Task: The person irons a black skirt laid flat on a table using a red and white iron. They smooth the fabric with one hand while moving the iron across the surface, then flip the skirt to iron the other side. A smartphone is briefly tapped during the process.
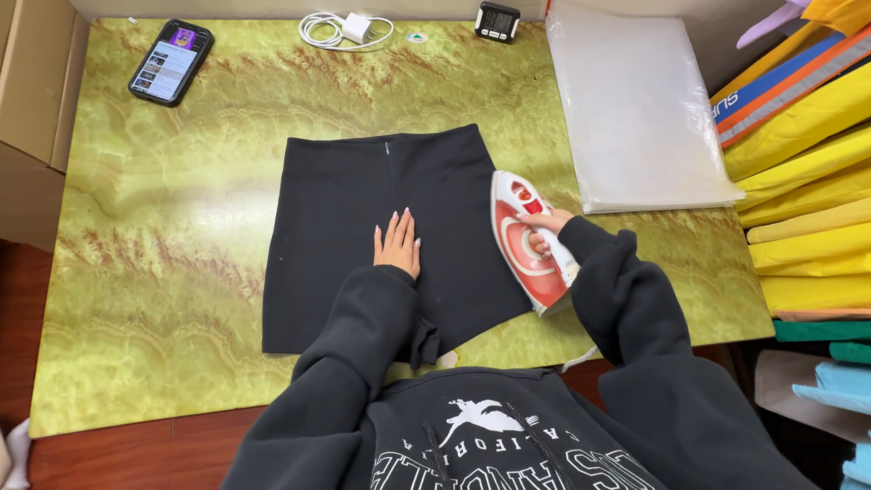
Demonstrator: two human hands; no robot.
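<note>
Green table (163, 299): one black skirt (336, 236), one iron (526, 245), two hands.

Garment (363, 227) flat on desk (163, 272), centre. On garment: left hand (397, 245) mid, iron (526, 240) at right edge. Phone (171, 62) behind-left of garment; charger (349, 29), timer (497, 20) behind; plastic sheets (635, 109) behind-right.

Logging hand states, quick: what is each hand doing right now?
Left hand: open, flat on the black garment.
Right hand: closed around the handle of the red and white iron.
</note>
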